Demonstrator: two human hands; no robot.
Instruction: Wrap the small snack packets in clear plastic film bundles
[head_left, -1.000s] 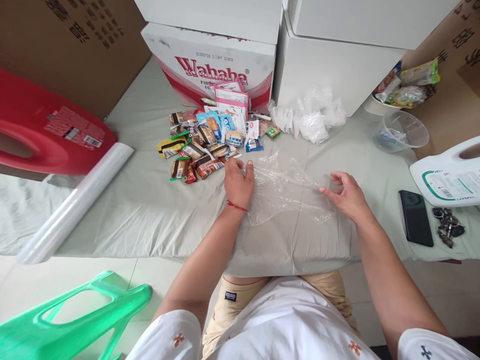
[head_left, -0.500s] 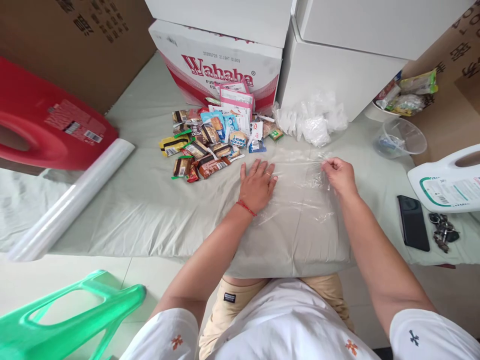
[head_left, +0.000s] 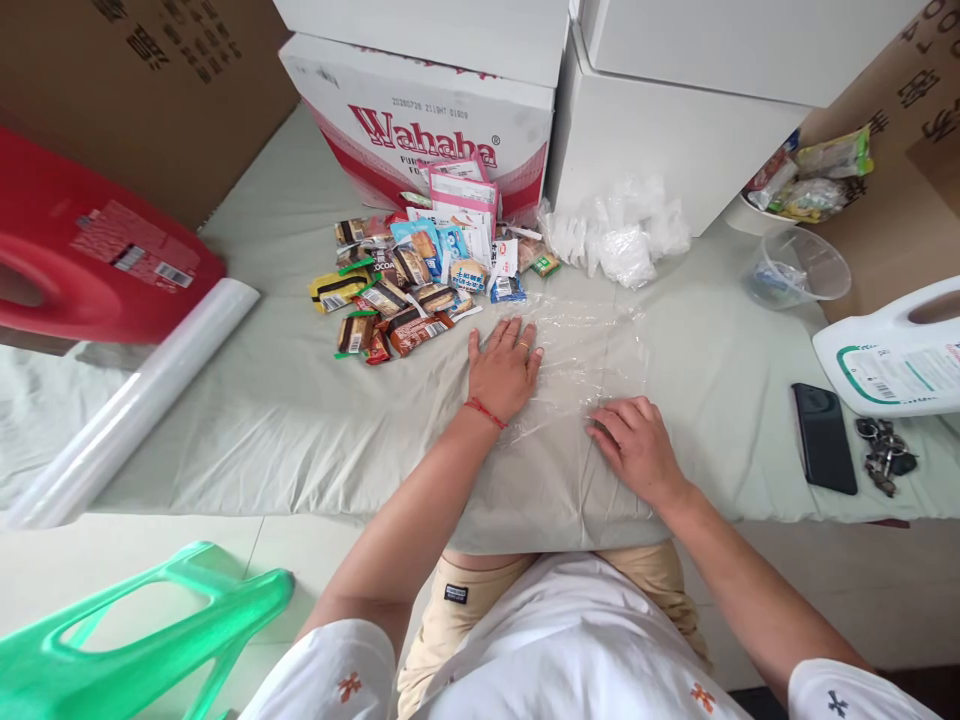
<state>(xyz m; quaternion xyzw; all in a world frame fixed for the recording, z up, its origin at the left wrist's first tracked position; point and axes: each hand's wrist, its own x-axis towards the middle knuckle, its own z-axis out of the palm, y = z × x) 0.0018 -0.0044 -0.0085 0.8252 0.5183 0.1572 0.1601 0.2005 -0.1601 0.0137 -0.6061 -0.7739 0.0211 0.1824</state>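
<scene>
A sheet of clear plastic film [head_left: 589, 345] lies spread and lightly wrinkled on the cloth-covered table. My left hand [head_left: 502, 370] rests flat on its left side, fingers stretched out and holding nothing. By the film's lower right part is my right hand [head_left: 636, 445], its fingers loosely bent and the thumb apart; I see nothing gripped in it. Just beyond my left hand sits a pile of wrapped snacks [head_left: 409, 285], with pink-edged packets [head_left: 461, 190] behind. Crumpled clear plastic [head_left: 626, 240] lies past the film's far edge.
To the left are a roll of film [head_left: 142, 400], a red jug [head_left: 97, 235] and a green stool [head_left: 150, 630]. A Wahaha carton [head_left: 427, 125] stands behind. On the right are a plastic tub [head_left: 825, 265], a white jug [head_left: 892, 360], a phone [head_left: 825, 440] and keys [head_left: 885, 455].
My right hand has let go of the film's right edge and moved left and nearer to me. The film there now lies flatter. My left hand has stayed flat on it.
</scene>
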